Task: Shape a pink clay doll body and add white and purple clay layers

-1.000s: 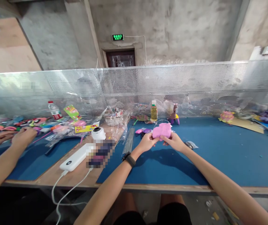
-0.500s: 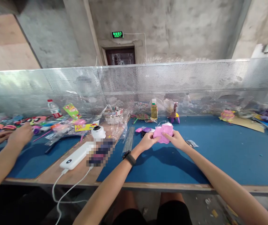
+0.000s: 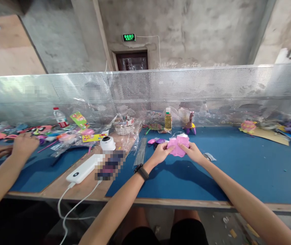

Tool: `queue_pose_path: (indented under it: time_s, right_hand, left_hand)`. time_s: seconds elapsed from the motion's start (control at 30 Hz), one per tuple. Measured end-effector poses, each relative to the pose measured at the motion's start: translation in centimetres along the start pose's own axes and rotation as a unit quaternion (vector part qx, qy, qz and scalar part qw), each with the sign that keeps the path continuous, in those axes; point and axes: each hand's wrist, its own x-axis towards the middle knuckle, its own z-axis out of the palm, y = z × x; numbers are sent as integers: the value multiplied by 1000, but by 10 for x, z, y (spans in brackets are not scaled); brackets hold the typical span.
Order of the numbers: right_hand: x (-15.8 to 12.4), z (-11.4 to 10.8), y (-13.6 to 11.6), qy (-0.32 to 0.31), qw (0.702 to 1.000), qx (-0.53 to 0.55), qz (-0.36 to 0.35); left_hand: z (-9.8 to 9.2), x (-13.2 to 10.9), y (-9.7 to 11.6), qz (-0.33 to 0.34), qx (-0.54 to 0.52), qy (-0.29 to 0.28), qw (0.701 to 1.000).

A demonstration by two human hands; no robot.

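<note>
In the head view, a pink craft piece is pinched between the left hand and the right hand, held just above the blue table. Thin wires lie near the left hand. A co-worker's hand is seen far left among coloured scraps.

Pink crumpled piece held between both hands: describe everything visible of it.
The pink crumpled soft piece looks matte and irregular, perhaps felt or foam, with a whitish patch at its upper right edge. It is held above the blue table mat, its shadow falling beneath. The left hand pinches its left side, the right hand its right side. Finer detail cannot be told.
</note>
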Motion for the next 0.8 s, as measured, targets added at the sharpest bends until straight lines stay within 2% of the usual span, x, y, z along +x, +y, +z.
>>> queue_pose_path:
  time_s: [0.17, 0.33, 0.53, 0.7, 0.8]
  right_hand:
    - [-1, 0, -5, -2, 1000, 10, -3]
    - [0, -2, -2, 3, 1000, -5, -7]
    - [-1, 0, -1, -6, 999, 38, -6]
    - [-3, -1, -1, -43, 999, 2, -2]
    - [-4, 1, -3, -37, 999, 10, 11]
  left_hand:
    - [-4, -2, 5, -7, 29, 4, 1000]
    - [-1, -2, 5, -16, 0, 24, 1000]
    - [-4, -2, 5, 2, 20, 0, 1000]
    - [-4, -2, 4, -22, 13, 32, 999]
    - [-4, -1, 5, -25, 12, 35, 999]
